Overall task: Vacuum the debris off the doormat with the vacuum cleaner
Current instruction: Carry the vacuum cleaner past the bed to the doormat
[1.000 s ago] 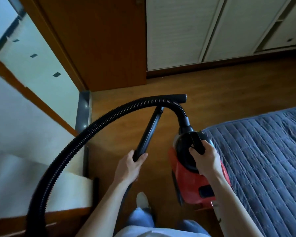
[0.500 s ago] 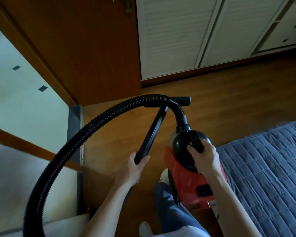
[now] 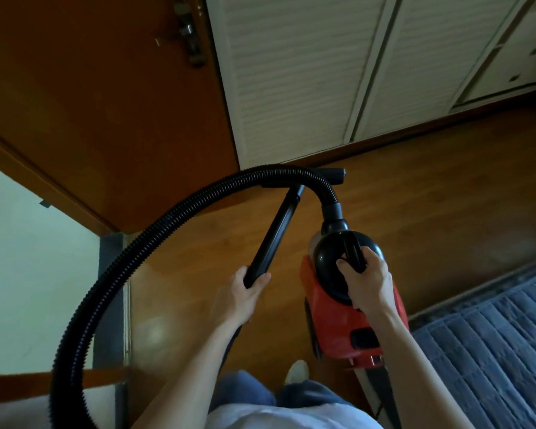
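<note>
left hand gripped wand, frame centre | right hand gripped vacuum cleaner handle, lower right | hose looped left

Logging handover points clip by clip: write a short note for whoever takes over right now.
Left grip holds the black wand at its near end.
Right grip holds the carry handle of the red vacuum cleaner, apparently lifted off the wooden floor.
The hose loops out to the left; the nozzle sits ahead, near the door.
Done: machine in hand.
Left: no doormat or debris in view; find the mat, set the cleaner down, vacuum it.
</note>
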{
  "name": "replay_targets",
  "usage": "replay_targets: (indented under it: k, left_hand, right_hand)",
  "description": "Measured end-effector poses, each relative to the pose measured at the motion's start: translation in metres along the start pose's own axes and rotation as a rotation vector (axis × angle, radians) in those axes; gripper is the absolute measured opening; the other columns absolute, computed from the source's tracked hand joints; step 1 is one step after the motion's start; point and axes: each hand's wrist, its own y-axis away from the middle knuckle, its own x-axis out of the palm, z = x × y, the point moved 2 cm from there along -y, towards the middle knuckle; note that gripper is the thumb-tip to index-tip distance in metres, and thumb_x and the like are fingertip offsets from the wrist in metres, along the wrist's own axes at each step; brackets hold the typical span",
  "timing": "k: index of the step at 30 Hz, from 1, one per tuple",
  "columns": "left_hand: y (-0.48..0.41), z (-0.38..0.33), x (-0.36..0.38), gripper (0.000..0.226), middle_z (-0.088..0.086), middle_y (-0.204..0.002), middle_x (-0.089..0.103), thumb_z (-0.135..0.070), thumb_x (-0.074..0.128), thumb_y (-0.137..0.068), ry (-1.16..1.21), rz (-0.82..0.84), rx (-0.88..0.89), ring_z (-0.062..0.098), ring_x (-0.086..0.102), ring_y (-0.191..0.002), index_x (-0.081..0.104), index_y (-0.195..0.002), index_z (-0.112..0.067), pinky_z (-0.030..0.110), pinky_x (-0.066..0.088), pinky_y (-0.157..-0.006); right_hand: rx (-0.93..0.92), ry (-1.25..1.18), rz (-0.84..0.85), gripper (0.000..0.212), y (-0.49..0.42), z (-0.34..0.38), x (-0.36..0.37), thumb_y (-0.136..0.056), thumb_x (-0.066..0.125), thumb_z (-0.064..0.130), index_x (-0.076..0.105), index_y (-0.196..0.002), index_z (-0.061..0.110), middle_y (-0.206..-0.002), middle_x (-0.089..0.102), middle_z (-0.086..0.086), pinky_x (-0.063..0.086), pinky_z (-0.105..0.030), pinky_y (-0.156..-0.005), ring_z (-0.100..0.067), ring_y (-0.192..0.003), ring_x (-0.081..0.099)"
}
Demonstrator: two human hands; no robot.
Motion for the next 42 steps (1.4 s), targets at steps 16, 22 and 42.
replay_targets:
  k: [16,22,42]
  left_hand:
    - [-0.243,-0.108,-0.007,0.099,0.027,-0.117,0.065,-0.085,0.054,-0.071,0.053,0.125,0.061,0.043,0.067,-0.098,0.055,-0.13,-0.005,0.054,0.055,-0.084]
    - [-0.358,-0.18,-0.033,0.085,0.023,-0.131,0.061,-0.061,0.056,-0.091,-0.032,0.23,0.102,0.013,0.062,-0.057,0.028,-0.157,-0.014,0.026,0.048,-0.047]
    - [-0.55,-0.368,0.065,0.052,0.025,-0.117,0.065,-0.047,0.055,-0.099,-0.211,0.498,0.293,0.008,0.053,-0.053,0.047,-0.142,-0.019,0.021,0.042,-0.037]
  right_hand:
    - [0.124,-0.021,-0.15,0.014,-0.207,0.051,0.022,-0.093,0.069,0.023,0.062,-0.08,0.022,-0.061,0.061,0.001,0.052,-0.036,-0.055,-0.02,-0.048,0.056]
    - [0.198,-0.038,-0.286,0.008,-0.297,0.095,0.033,-0.093,0.069,0.023,0.066,-0.089,0.017,-0.066,0.064,-0.002,0.054,-0.037,-0.056,-0.021,-0.05,0.058]
    - [0.322,-0.202,-0.533,0.009,-0.497,0.104,-0.036,-0.094,0.07,0.022,0.064,-0.097,0.027,-0.079,0.065,0.007,0.059,-0.041,-0.063,-0.019,-0.066,0.066]
